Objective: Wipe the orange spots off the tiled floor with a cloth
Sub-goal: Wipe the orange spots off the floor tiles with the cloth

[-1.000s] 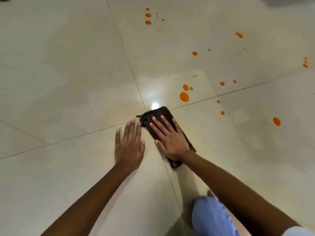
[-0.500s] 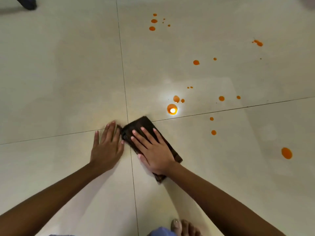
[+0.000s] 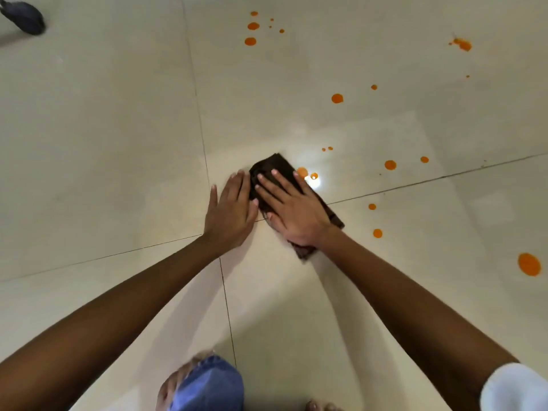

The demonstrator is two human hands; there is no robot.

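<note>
Step in hand: wiping. Right hand [image 3: 293,212] lies flat, fingers [image 3: 275,188] spread, pressing the dark folded cloth [image 3: 274,166] to the tiled floor [image 3: 118,114] near the tile joint; nothing gripped, just pinned. Left hand [image 3: 229,212] flat on the tile just beside the cloth's left edge, fingers straight, holding nothing.

Nearest orange spots [image 3: 302,172] touch the cloth's far-right edge.

Next, by judgement: slide the cloth fwd/right over them w/ steady pressure.

Count: 1 cloth, 2 hands, approx. 18 spots visible.
</note>
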